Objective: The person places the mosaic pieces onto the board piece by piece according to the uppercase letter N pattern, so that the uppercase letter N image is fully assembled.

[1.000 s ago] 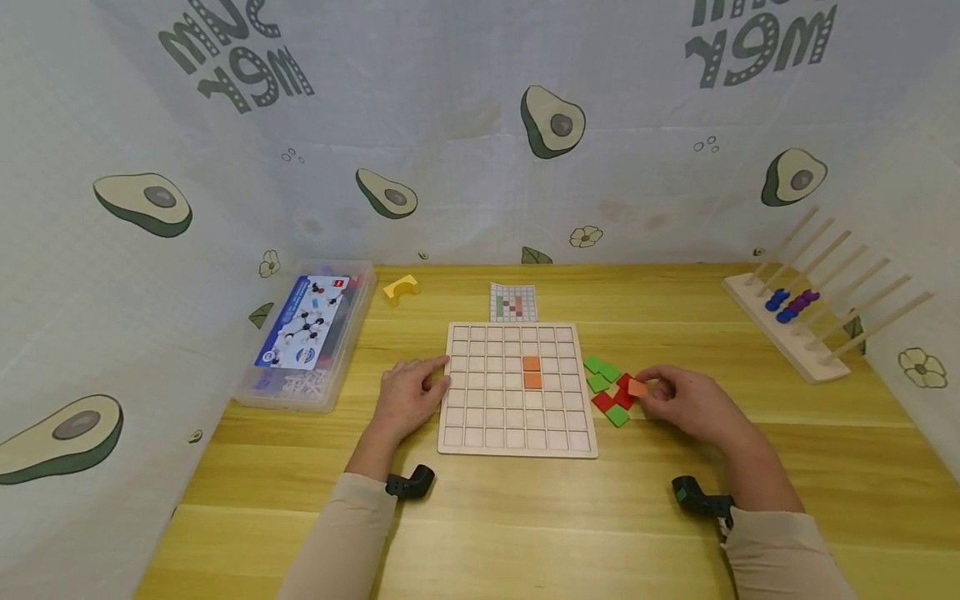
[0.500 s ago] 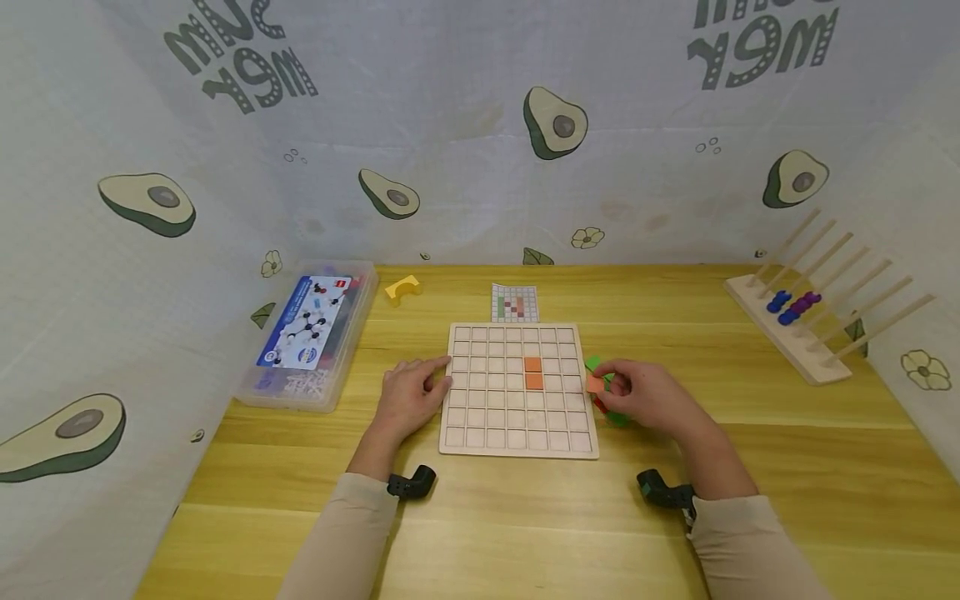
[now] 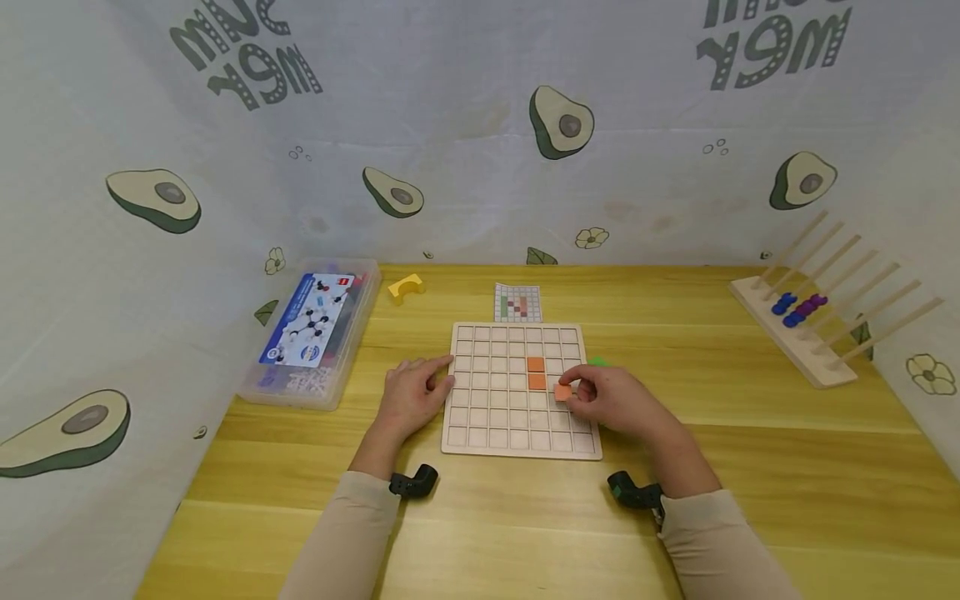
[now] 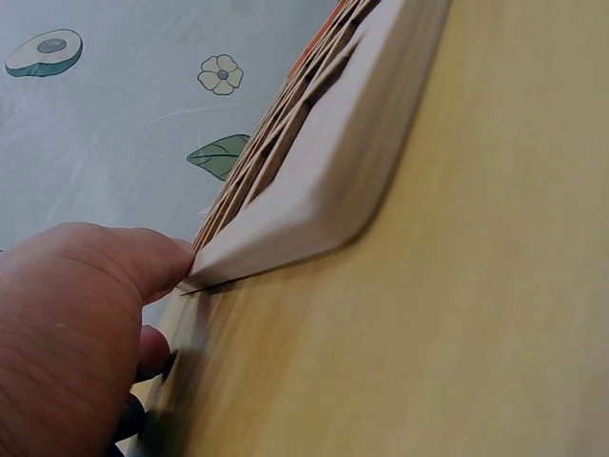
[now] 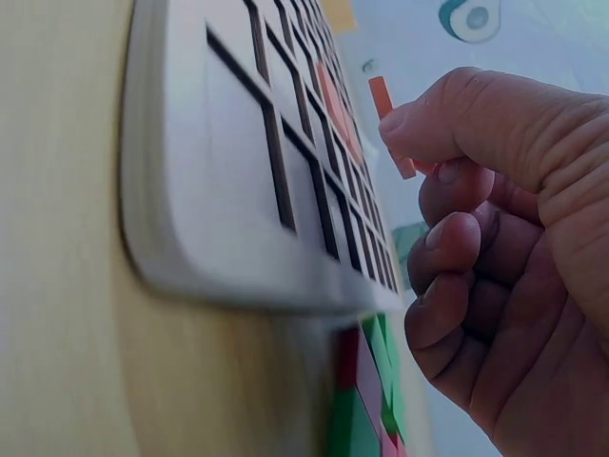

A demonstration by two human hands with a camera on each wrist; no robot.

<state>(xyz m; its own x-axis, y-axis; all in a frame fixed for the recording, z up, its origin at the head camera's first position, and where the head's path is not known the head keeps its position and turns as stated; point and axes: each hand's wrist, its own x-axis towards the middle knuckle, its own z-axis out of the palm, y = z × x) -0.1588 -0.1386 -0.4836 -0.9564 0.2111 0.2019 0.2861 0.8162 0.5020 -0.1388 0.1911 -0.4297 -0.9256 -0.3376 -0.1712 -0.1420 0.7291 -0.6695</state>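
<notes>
A square wooden grid board (image 3: 491,397) lies on the table, with two orange square tiles (image 3: 536,373) set one behind the other in its cells. Over the right part of the board my right hand (image 3: 611,400) pinches a third orange tile (image 5: 392,129) between thumb and fingertips. The right wrist view shows this tile raised off the grid. At the board's left edge rests my left hand (image 3: 411,396), its thumb (image 4: 157,262) and index finger touching the rim. Green and red tiles (image 5: 366,390) lie beside the board's right edge, mostly hidden by my right hand in the head view.
Behind the board is a small printed pattern card (image 3: 517,303). A clear plastic case (image 3: 311,333) and a yellow arch block (image 3: 406,288) stand at the back left. A wooden peg rack (image 3: 795,333) with blue and purple beads stands at the right.
My right hand has carried the orange tile leftward from the tile pile to over the board. My left hand stays at the board's left edge.
</notes>
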